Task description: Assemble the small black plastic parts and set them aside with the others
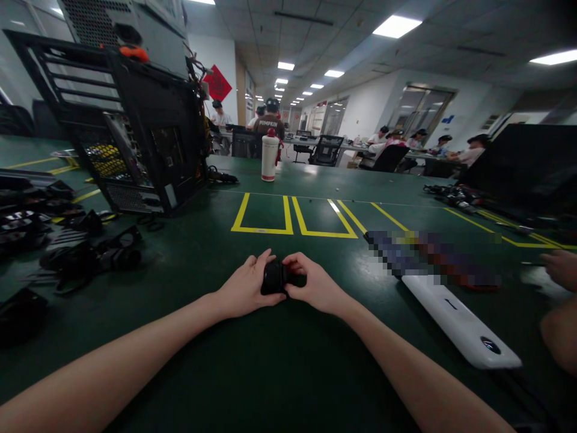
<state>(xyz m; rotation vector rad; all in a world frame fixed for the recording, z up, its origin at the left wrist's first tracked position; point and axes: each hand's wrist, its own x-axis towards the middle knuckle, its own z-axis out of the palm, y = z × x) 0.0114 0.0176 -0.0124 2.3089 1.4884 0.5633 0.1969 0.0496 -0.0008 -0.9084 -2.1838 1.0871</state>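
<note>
A small, rounded black object (272, 278) is between my hands just above the green tabletop; its exact kind does not show. My left hand (246, 285) wraps it from the left, thumb below and fingers above. On the other side, my right hand (313, 284) curls with thumb and fingertips against its right end, where a darker ridged edge shows. Part of the object is hidden by my fingers. Beyond my hands, yellow tape outlines (262, 230) mark the table.
An open black computer case (148, 132) stands at left, with black parts (112, 252) and cables before it. Behind is a white bottle (269, 157). At right lie a white power bank-like device (455, 319), blurred items and another person's hand (561, 267).
</note>
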